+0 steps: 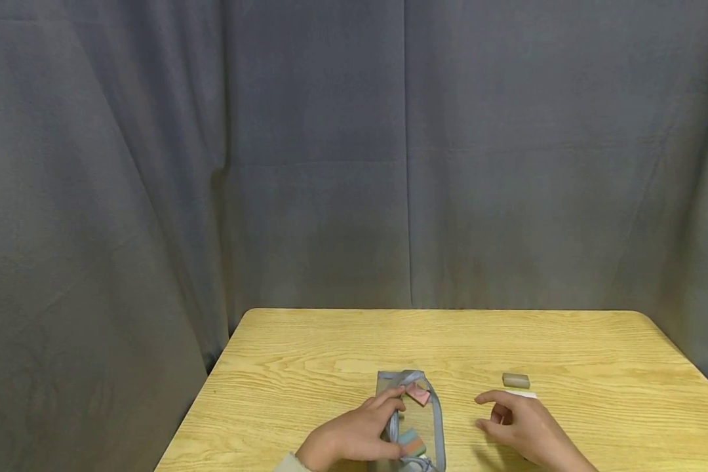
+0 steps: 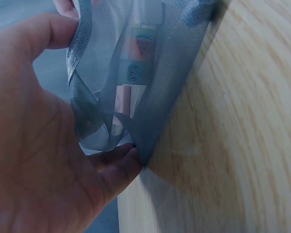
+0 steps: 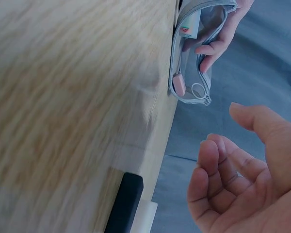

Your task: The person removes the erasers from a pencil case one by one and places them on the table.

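A grey mesh zip pouch (image 1: 439, 426) lies on the table with its mouth spread. My left hand (image 1: 356, 432) holds it by the zipped edge; in the left wrist view, the thumb touches one side and the fingertips (image 2: 131, 162) the lower corner. Inside are a pink block (image 1: 417, 394) and a block banded blue, orange and green (image 1: 412, 443). Right of the pouch hovers my right hand (image 1: 522, 423), thumb and fingers apart, with nothing held. Just beyond it lie a brownish-grey block (image 1: 516, 380), dark-sided in the right wrist view, and a white piece (image 1: 525, 394), partly hidden.
The wood-grain table (image 1: 307, 341) has rounded far corners. Grey curtains (image 1: 330, 164) hang behind it and along the sides. A small ring (image 3: 198, 90) shows at the pouch's end in the right wrist view.
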Available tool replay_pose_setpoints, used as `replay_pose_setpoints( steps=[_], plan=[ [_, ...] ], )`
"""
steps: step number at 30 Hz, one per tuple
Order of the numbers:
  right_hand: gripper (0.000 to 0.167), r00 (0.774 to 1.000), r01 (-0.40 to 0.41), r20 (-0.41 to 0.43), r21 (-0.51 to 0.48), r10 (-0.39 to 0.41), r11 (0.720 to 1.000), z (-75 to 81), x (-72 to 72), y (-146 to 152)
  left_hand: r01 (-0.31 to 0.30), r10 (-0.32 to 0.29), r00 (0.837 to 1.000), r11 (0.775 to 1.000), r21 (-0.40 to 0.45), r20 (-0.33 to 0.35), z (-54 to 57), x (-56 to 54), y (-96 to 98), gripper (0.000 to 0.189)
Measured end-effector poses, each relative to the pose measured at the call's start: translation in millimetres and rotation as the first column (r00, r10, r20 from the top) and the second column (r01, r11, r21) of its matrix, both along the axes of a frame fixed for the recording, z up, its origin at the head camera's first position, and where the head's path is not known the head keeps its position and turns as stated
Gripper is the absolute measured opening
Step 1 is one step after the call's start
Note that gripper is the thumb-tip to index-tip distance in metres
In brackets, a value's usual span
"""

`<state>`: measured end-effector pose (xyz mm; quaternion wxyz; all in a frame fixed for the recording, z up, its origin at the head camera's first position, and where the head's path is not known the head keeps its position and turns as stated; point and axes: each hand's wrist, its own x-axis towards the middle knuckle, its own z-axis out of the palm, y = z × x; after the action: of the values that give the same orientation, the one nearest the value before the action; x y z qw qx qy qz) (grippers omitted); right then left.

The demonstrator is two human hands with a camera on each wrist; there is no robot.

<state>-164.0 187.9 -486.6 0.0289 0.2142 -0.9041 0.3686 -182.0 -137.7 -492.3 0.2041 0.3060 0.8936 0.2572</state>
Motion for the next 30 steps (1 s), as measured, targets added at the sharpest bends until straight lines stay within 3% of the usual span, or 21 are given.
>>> replay_pose_setpoints(
  steps=[12, 22, 30],
  plan=[
    [0.034, 1.000, 0.017, -0.011, -0.011, -0.017, 1.000, -2.4, -4.9, -12.9, 0.003, -0.003, 1.000, 1.000, -0.005, -0.003, -1.2, -1.6, 0.3, 0.071],
    [0.037, 0.997, 0.058, 0.057, 0.012, -0.059, 0.998, -2.1, -7.3, -22.0, 0.016, -0.017, 1.000, 1.000, -0.018, -0.026, -3.7, -2.5, -0.1, 0.068],
    [0.038, 0.996, 0.036, 0.083, -0.019, -0.034, 0.999, -3.0, -10.8, -28.3, -0.012, 0.012, 1.000, 1.000, -0.018, -0.017, -2.0, -0.1, 0.9, 0.070]
  ],
)
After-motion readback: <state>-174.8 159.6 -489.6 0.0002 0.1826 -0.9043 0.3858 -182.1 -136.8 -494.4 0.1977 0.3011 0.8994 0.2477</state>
